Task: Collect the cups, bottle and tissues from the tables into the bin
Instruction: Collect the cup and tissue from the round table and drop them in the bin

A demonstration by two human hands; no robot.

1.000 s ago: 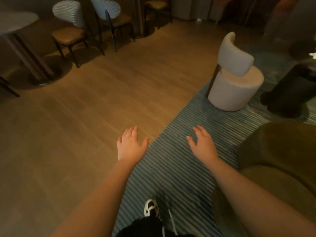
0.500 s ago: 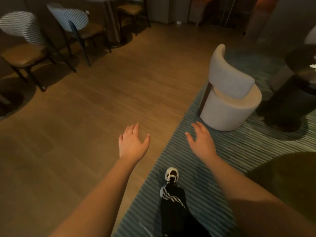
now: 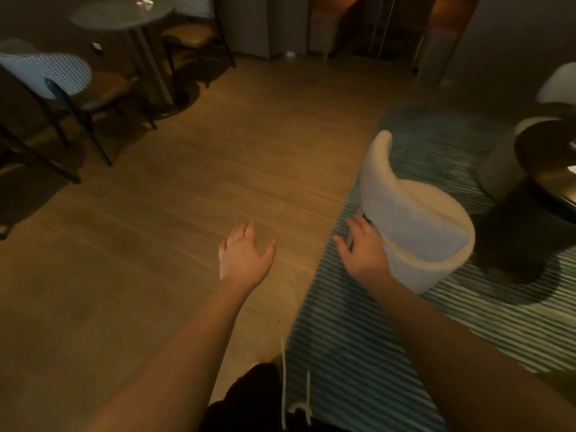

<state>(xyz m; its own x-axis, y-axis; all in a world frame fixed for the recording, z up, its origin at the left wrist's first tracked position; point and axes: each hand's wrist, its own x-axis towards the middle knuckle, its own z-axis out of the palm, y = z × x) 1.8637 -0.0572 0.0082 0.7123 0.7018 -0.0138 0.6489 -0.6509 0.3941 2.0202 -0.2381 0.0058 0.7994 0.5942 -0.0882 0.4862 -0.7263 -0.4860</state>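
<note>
Left hand [image 3: 244,255] and right hand [image 3: 363,252] are both spread, palms down, empty, over the wooden plank floor [image 3: 174,213] and striped blue-green rug [image 3: 352,353]. Small pale crumpled tissues [image 3: 146,2] lie on the round grey worktop [image 3: 121,14] at far upper left, well apart from both hands. The cream upholstered round chair [image 3: 414,226] stands just beside the right hand.

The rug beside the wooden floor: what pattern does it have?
Thin blue-green and pale stripes on the rug, head view.

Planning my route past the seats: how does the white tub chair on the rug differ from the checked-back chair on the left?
The white tub chair is a solid upholstered drum on the striped rug; the checked-back chair stands on thin dark legs on the wood floor, with a tan seat. Both have curved backs and are unoccupied.
</note>
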